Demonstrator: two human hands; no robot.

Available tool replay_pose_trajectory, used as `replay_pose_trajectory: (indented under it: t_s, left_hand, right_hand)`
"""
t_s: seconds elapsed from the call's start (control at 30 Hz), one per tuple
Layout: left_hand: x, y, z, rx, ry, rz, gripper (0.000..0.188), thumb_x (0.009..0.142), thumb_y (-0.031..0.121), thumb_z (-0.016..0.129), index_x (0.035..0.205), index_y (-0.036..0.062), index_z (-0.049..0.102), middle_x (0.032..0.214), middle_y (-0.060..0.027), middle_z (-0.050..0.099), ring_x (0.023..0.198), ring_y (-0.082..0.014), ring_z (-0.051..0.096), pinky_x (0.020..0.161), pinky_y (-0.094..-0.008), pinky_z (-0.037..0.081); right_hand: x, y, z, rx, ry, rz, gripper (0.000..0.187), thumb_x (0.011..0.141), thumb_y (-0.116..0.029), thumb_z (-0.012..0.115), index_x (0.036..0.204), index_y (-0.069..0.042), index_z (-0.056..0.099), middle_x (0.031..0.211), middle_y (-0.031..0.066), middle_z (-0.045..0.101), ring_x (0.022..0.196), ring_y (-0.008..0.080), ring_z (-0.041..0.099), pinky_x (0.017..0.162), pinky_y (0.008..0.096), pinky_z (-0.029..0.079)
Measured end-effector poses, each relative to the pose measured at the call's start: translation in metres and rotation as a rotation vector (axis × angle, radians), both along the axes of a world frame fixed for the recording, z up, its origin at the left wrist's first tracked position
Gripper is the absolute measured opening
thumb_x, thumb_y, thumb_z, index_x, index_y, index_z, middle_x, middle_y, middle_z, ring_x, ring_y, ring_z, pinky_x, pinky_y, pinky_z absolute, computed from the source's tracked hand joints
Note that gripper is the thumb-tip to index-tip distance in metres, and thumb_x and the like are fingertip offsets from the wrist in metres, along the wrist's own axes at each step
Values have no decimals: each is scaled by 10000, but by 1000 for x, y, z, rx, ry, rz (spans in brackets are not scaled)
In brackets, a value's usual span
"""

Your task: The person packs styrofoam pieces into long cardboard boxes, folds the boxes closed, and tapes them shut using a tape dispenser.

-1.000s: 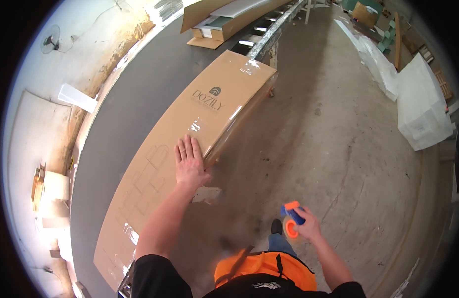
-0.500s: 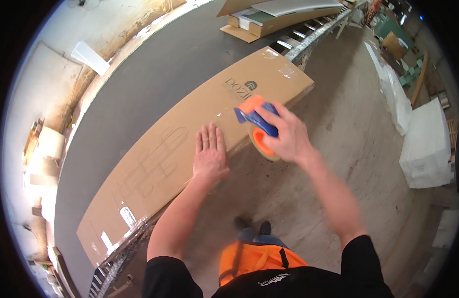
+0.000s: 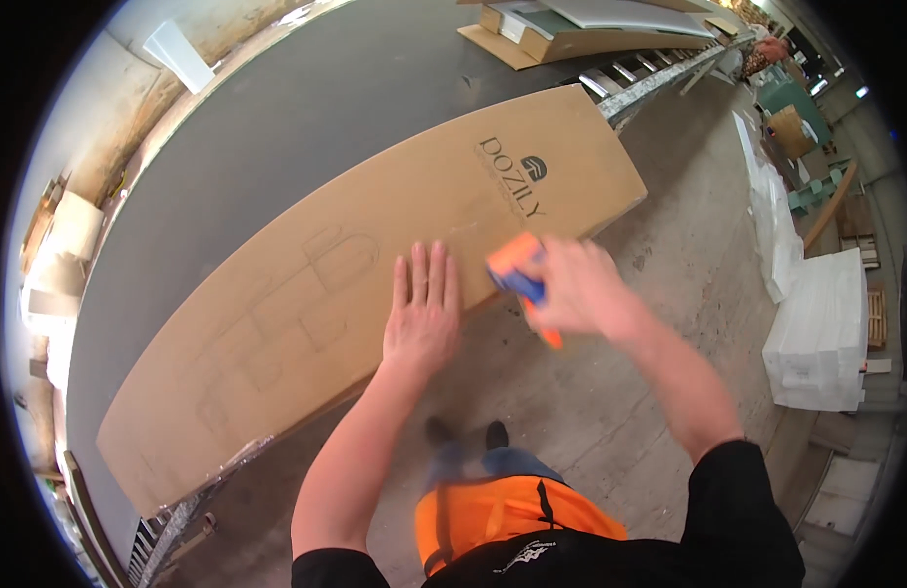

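A long, flat cardboard box (image 3: 277,294) lies across a roller conveyor in front of me, with dark printing near its far right end and faint drawn lines on its left half. My left hand (image 3: 423,312) rests flat on the box's near side, fingers stretched out. Wrapped in my right hand (image 3: 583,284) is an orange and blue tape dispenser (image 3: 513,263), held at the box's near edge and right of my left hand. Motion blurs it a little, and my fingers cover much of its handle.
Beyond the box stretches a dark grey surface (image 3: 277,127). An opened carton (image 3: 561,41) with pale sheets sits farther along the conveyor (image 3: 659,83). White foam-like blocks (image 3: 816,333) stand on the floor at the right. Another person (image 3: 767,54) is far back right.
My right hand has tilted the tape dispenser and lowered it slightly toward the box's near edge. The box now appears turned, and the shiny tape patches at its ends no longer show plainly.
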State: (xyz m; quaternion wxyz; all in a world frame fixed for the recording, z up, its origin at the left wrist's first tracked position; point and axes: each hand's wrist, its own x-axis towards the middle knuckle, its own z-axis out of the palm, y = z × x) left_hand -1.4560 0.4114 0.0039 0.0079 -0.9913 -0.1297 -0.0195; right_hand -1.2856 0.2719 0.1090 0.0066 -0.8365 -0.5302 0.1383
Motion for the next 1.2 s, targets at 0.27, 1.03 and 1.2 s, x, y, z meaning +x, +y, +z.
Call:
replay_pose_trajectory:
  t_s: [0.27,1.03,1.2]
  left_hand:
    - [10,12,25,-68,86,36,905,772,277,648,1484,-94,232,1591,-255,159,1483,-425,113,1210,-538,77]
    - [2,57,23,32,134,22,992,748,292,680,1478,-127,157,1586,-280,121,1483,-440,66,1213,-514,57]
    - [-71,70,34,-9,145,-35,943,750,335,700,1508,5,246,1567,-284,188,1463,-488,97,1201,-562,83]
  right_hand:
    - [-11,-59,-27,310,103,-90,647,605,-247,696,1247,-222,624,1229,261,534,721,405,670,666,480,571]
    - [-55,45,-139,-142,-161,153,161,796,-136,657,908,-136,773,888,48,722,869,264,675,631,419,527]
    - [-52,-102,-202,-130,306,-234,248,697,-298,701,910,-178,742,990,153,692,1025,332,650,821,446,550]
